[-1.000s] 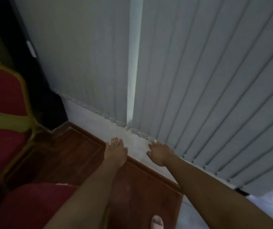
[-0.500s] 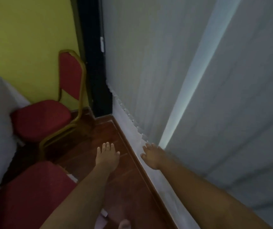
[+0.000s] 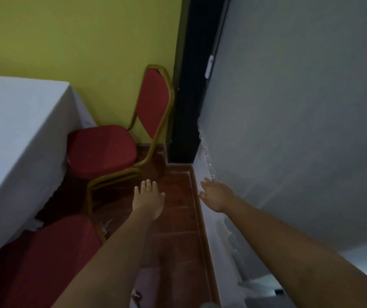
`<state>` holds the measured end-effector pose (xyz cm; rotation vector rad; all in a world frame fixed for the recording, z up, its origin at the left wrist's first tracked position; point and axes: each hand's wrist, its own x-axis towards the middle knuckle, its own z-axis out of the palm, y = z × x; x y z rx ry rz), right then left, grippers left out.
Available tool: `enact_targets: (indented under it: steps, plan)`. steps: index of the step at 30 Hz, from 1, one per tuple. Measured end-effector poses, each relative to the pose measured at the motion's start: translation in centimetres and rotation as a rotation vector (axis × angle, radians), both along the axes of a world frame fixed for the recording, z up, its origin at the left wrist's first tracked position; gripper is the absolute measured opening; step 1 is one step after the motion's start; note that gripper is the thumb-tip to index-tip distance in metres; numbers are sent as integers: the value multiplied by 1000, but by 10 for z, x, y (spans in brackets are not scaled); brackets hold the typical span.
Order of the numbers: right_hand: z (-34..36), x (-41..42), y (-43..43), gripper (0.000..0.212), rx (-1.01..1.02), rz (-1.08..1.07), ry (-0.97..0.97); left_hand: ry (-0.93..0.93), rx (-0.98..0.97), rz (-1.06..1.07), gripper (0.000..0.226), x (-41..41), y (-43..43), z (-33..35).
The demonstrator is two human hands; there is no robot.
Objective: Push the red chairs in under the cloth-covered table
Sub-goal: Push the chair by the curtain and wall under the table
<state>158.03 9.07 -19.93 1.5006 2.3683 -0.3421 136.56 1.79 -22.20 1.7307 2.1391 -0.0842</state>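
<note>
A white cloth-covered table (image 3: 11, 134) fills the left side. A red chair (image 3: 102, 150) with a gold metal frame stands at its far end, seat edge touching the cloth, backrest near the yellow wall. A second red chair (image 3: 45, 261) sits nearer me at lower left, only its seat showing, partly under the cloth's edge. My left hand (image 3: 148, 200) is stretched forward over the wooden floor, fingers apart, holding nothing, just right of the far chair's front leg. My right hand (image 3: 217, 194) is open too, held out beside the blinds.
Grey vertical blinds (image 3: 289, 130) run along the right side, leaving a narrow strip of red-brown wooden floor (image 3: 178, 210) between them and the chairs. A yellow wall (image 3: 78, 41) closes the far end, with a dark gap (image 3: 187, 85) in the corner.
My view has swung left from the blinds, bringing the table and both chairs into sight. Both hands stay stretched out and open, holding nothing.
</note>
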Motion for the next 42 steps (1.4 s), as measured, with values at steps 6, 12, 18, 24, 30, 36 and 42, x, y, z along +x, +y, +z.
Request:
enact_targets:
  steps: [6,12,18,24,30,36,42]
  plan:
    - [0,-27,94,59,-13,47,11,14,7,115,59,-34,57,-1]
    - [12,-58,196,59,4,153,8,24,14,233,59,-56,129,0]
    - [30,-82,310,59,73,234,-19,-7,58,243,59,-56,209,9]
    - [51,-113,424,61,149,271,-31,-91,70,299,60,-84,292,12]
    - [73,-149,514,63,276,335,-24,-100,123,240,61,-102,385,17]
    - [85,-179,580,68,455,581,-65,-131,154,181,63,-95,447,18]
    - [81,-220,631,72,467,719,-61,-176,231,234,74,-87,513,12]
